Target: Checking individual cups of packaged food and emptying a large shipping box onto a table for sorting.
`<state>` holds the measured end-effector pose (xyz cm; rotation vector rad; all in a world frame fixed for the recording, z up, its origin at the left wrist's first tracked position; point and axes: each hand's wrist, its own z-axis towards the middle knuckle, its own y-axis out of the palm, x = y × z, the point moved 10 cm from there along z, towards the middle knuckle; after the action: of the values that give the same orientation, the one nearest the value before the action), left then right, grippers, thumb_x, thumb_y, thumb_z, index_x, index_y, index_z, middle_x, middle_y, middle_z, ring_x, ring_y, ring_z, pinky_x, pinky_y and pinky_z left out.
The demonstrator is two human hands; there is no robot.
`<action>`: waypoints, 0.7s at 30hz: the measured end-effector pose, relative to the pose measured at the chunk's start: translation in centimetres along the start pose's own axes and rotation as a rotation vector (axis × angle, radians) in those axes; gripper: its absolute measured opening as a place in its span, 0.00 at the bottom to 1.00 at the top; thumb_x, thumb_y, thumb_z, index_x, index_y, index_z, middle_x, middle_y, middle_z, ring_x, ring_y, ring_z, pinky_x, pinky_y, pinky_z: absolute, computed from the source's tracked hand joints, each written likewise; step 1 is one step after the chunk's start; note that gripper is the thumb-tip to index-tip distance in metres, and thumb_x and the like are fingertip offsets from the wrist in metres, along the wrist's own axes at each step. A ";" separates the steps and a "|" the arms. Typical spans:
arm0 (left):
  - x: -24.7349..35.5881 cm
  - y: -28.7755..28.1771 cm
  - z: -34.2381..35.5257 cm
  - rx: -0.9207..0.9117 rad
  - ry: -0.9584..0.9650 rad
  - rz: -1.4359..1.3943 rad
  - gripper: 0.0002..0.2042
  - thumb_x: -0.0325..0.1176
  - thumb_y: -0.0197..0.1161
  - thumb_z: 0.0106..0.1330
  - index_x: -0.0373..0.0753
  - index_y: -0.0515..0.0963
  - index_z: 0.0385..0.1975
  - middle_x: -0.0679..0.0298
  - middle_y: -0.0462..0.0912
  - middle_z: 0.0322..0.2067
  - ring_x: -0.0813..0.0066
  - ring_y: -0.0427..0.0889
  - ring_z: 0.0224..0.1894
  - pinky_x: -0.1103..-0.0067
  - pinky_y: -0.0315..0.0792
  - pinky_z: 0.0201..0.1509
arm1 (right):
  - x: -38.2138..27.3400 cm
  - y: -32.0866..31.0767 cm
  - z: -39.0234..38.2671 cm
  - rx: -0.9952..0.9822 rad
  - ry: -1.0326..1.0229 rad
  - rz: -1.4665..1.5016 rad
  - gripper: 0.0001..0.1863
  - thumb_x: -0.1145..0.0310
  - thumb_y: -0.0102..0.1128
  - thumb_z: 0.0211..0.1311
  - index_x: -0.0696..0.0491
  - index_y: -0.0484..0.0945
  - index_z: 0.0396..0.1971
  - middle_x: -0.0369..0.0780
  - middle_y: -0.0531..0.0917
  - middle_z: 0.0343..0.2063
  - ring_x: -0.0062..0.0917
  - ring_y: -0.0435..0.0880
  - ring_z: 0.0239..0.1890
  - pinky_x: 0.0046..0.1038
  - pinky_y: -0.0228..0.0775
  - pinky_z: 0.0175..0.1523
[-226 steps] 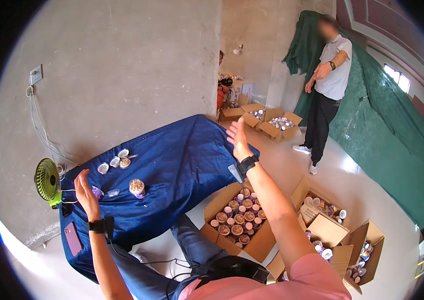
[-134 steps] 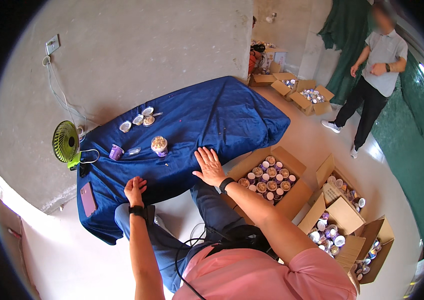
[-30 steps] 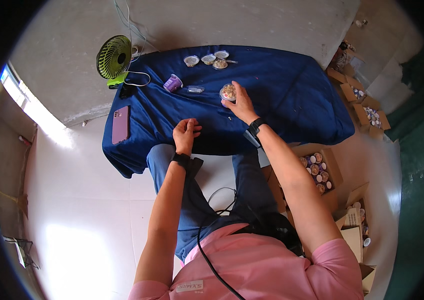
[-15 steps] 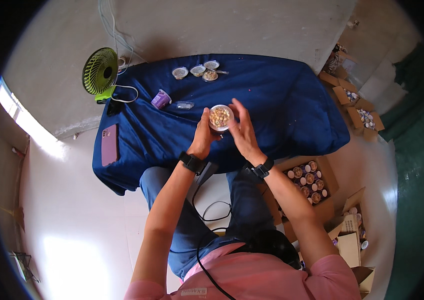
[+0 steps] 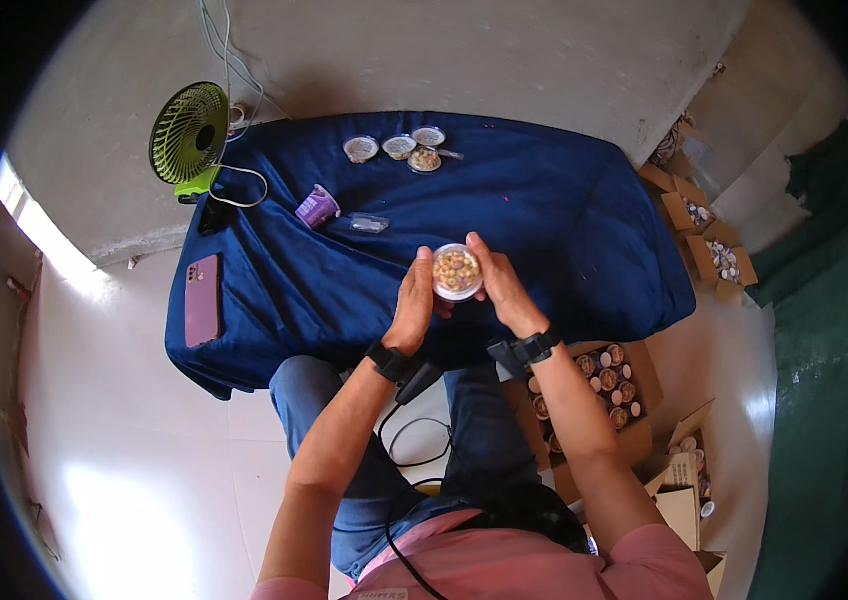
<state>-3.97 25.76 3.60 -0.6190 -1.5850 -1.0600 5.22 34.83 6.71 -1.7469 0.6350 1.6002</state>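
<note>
A small round clear tub (image 5: 457,270) with yellowish and brown cereal-like pieces showing through its top is held over the near part of the table. My left hand (image 5: 412,305) closes on its left side, the thumb along the rim. On the other side my right hand (image 5: 508,293) grips it, fingers partly hidden beneath. Farther off and to the left, a purple cup (image 5: 318,206) lies tipped on the cloth beside a clear plastic packet (image 5: 369,223). Several round containers stand at the back, among them a silvery-topped one (image 5: 361,149) and one with cereal-like contents (image 5: 425,160).
A blue cloth (image 5: 584,220) covers the table. On the left are a green fan (image 5: 189,135) with a white cable and a purple phone (image 5: 202,300). Cardboard boxes stand on the floor to the right, one box (image 5: 636,440) filled with small cups. A dark cable hangs between my legs.
Both hands and the tub have come slightly nearer to me. My right fingers, raised beside the tub before, now press against its side. The whole view has shifted a little.
</note>
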 end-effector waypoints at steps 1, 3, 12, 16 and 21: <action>0.2 0.2 0.1 -0.030 -0.029 -0.002 0.29 0.58 0.37 0.71 0.36 0.75 0.40 0.66 0.77 0.28 0.82 0.75 0.28 0.84 0.70 0.29 | 0.2 0.5 0.5 -0.147 0.069 0.000 0.30 0.41 0.41 0.66 0.51 0.75 0.19 0.27 0.69 0.11 0.12 0.64 0.15 0.19 0.53 0.21; 0.6 0.6 0.2 -0.042 -0.074 -0.025 0.29 0.58 0.37 0.71 0.36 0.75 0.41 0.66 0.78 0.30 0.82 0.75 0.31 0.84 0.71 0.33 | 0.3 1.5 0.6 -0.293 0.128 -0.039 0.31 0.38 0.46 0.63 0.53 0.79 0.20 0.26 0.71 0.13 0.08 0.63 0.14 0.17 0.46 0.19; -0.2 0.9 -0.6 0.010 -0.108 -0.329 0.28 0.57 0.37 0.71 0.37 0.74 0.45 0.63 0.81 0.41 0.76 0.80 0.45 0.78 0.72 0.51 | -0.7 3.8 -1.8 -0.040 -0.078 0.475 0.30 0.46 0.39 0.70 0.59 0.72 0.51 0.39 0.80 0.43 0.19 0.79 0.45 0.21 0.68 0.53; 0.6 0.7 -0.6 0.022 -0.081 -0.318 0.27 0.55 0.38 0.72 0.35 0.75 0.43 0.64 0.80 0.39 0.80 0.79 0.42 0.82 0.73 0.44 | -2.0 4.2 -1.9 -0.084 -0.077 0.518 0.28 0.49 0.42 0.70 0.60 0.71 0.51 0.42 0.79 0.45 0.23 0.78 0.48 0.24 0.68 0.56; -0.9 0.1 -0.6 0.087 -0.023 -0.329 0.27 0.55 0.38 0.72 0.36 0.74 0.44 0.64 0.80 0.40 0.79 0.79 0.42 0.81 0.72 0.46 | -0.9 3.7 -1.2 -0.027 -0.106 0.475 0.27 0.51 0.42 0.71 0.60 0.71 0.53 0.42 0.78 0.47 0.23 0.76 0.51 0.25 0.66 0.58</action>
<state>-3.37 25.39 2.74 -0.3169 -1.7831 -1.2188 3.15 31.49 7.06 -1.5920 1.0368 2.0093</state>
